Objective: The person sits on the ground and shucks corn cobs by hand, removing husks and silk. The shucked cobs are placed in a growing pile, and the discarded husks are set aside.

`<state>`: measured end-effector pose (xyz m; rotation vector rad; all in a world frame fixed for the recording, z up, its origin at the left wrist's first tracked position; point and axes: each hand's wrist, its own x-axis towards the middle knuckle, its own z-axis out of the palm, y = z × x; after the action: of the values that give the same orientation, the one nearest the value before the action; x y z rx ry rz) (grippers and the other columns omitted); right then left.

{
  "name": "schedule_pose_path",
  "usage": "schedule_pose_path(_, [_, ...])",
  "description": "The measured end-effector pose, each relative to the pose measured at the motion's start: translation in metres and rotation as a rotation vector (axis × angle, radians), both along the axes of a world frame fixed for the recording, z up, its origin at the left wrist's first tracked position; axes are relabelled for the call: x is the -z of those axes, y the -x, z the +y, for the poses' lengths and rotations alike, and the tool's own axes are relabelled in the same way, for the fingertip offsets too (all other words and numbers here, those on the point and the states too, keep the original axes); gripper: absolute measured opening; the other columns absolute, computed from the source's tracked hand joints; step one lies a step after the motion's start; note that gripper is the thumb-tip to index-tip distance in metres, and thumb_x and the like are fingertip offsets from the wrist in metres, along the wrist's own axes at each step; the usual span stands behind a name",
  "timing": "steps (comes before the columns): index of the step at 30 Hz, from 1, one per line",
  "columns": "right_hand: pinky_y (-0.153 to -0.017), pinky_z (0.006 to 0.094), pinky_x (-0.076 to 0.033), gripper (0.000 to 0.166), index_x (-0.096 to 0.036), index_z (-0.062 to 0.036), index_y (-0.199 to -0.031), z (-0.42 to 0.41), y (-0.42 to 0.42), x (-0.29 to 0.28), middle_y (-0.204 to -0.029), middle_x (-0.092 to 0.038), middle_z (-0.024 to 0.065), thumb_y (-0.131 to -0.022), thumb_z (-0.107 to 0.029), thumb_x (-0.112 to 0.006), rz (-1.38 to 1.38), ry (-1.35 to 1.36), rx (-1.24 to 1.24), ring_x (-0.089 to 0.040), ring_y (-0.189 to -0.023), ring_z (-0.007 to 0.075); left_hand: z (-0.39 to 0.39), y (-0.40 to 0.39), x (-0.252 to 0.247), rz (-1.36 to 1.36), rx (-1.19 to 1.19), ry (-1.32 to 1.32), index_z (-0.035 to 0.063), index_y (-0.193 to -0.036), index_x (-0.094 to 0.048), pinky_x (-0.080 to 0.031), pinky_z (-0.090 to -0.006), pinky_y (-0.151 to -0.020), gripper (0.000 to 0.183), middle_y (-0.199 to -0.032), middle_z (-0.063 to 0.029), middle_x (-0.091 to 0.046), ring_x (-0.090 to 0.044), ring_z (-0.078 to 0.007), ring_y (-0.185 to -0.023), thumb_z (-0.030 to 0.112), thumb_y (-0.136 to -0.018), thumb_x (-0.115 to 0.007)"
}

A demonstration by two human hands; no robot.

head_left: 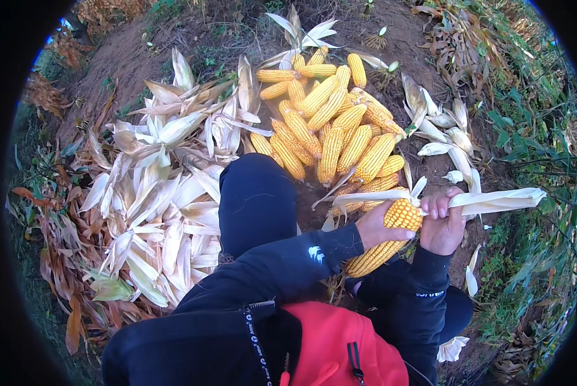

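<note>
My left hand (376,229) is wrapped around the middle of a yellow ear of corn (376,258), bare of husk along its length. The ear tilts up to the right, and pale husk leaves still hang from its upper end. My right hand (443,227) grips at that end, its fingers closed on a long strip of husk (503,199) that sticks out to the right. Just beyond my hands lies a heap of husked corn ears (339,130) on the soil. My left fingers hide part of the held ear.
A broad pile of dry husks (168,217) covers the ground at left, beside my bent knee (257,202). More husks (445,125) lie to the right of the corn. Cut stalk stubs (377,38) poke from the soil (399,29) ahead. Green weeds (515,280) border the right side.
</note>
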<state>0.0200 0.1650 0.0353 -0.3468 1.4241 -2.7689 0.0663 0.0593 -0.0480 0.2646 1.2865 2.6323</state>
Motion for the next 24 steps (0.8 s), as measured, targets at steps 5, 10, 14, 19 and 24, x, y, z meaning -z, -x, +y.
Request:
schedule_pose_path(5, [-0.044, 0.0232, -0.025, 0.013, -0.044, -0.0059, -0.087, 0.001, 0.014, 0.000, -0.055, -0.027, -0.0054, -0.094, -0.015, -0.040, -0.024, 0.263, -0.217, -0.024, -0.044, 0.0062, -0.008, -0.003, -0.012, -0.063, 0.109, -0.248, 0.0009, -0.122, -0.040, -0.044, -0.0282, -0.087, 0.061, -0.108, -0.0058, -0.054, -0.053, -0.0131, -0.098, 0.023, -0.073, -0.068])
schedule_pose_path(10, [-0.038, 0.0237, -0.019, 0.010, -0.043, -0.0059, -0.084, 0.034, 0.043, 0.029, -0.052, -0.023, -0.0042, -0.090, -0.009, -0.035, -0.242, 0.771, -0.231, -0.018, -0.040, 0.0073, -0.017, -0.007, -0.012, -0.208, 0.294, -0.605, -0.0015, -0.118, -0.041, -0.054, -0.0338, -0.064, 0.067, -0.089, -0.0158, -0.060, -0.064, -0.0248, -0.072, 0.034, -0.069, -0.068])
schedule_pose_path(14, [-0.038, 0.0216, -0.023, 0.024, -0.046, -0.0069, -0.085, 0.048, 0.037, 0.033, -0.054, -0.028, -0.0056, -0.097, -0.025, -0.035, -0.366, 0.147, -0.125, -0.024, -0.042, 0.0061, -0.044, 0.000, -0.036, 0.099, 0.101, -0.187, 0.0020, -0.121, -0.042, -0.044, -0.0309, -0.089, 0.067, -0.108, -0.0113, -0.057, -0.057, -0.0188, -0.100, 0.024, -0.066, -0.074])
schedule_pose_path(19, [-0.077, 0.0297, -0.048, 0.068, -0.047, 0.0023, -0.118, 0.021, 0.010, 0.025, -0.103, -0.060, 0.0122, -0.088, -0.058, -0.039, -0.373, -0.275, -0.335, -0.059, -0.091, 0.0186, -0.053, 0.004, -0.036, 0.392, 0.064, 0.670, 0.0054, -0.120, -0.046, -0.044, -0.0350, -0.089, 0.076, -0.109, -0.0143, -0.058, -0.058, -0.0275, -0.101, 0.034, -0.058, -0.078])
schedule_pose_path(24, [-0.081, 0.0280, -0.045, 0.045, -0.053, 0.0033, -0.114, 0.025, 0.015, 0.008, -0.101, -0.061, 0.0113, -0.085, -0.030, -0.061, -0.224, -0.579, -0.692, -0.059, -0.090, 0.0166, -0.044, 0.003, -0.030, 0.481, 0.337, 0.782, 0.0046, -0.120, -0.046, -0.044, -0.0361, -0.087, 0.074, -0.107, -0.0179, -0.058, -0.058, -0.0319, -0.100, 0.034, -0.059, -0.076])
